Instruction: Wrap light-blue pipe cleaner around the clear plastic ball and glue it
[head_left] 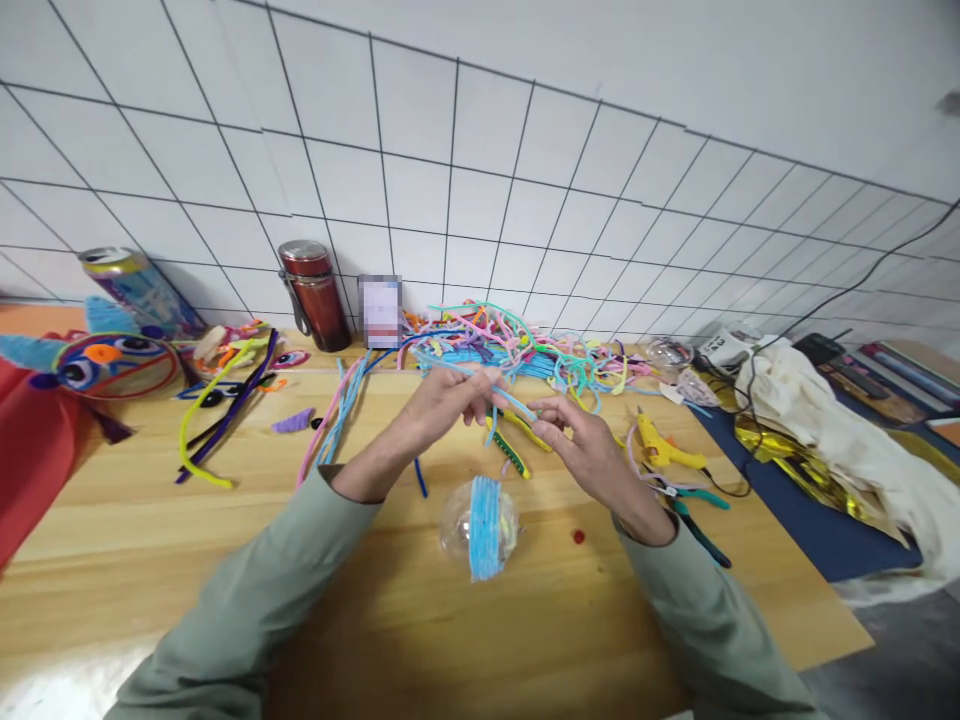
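Between my two hands runs a light-blue pipe cleaner (516, 402), held above the middle of the table. My left hand (454, 400) is closed round one part of it. Thumb and fingers of my right hand (574, 440) pinch the other end. Below them on the wood sits a clear plastic ball (455, 530) with a band of light-blue pipe cleaners (485, 528) round its middle. Yellow-green handled pliers (510, 448) lie just under the hands, partly hidden by them.
Tangled colourful pipe cleaners (525, 345) lie along the wall. A yellow glue gun (664, 445) and teal-handled pliers (701, 530) are at right, near a red bit (578, 536). A red thermos (315, 295), a can (139, 290) and a decorated mask (112, 365) stand at left.
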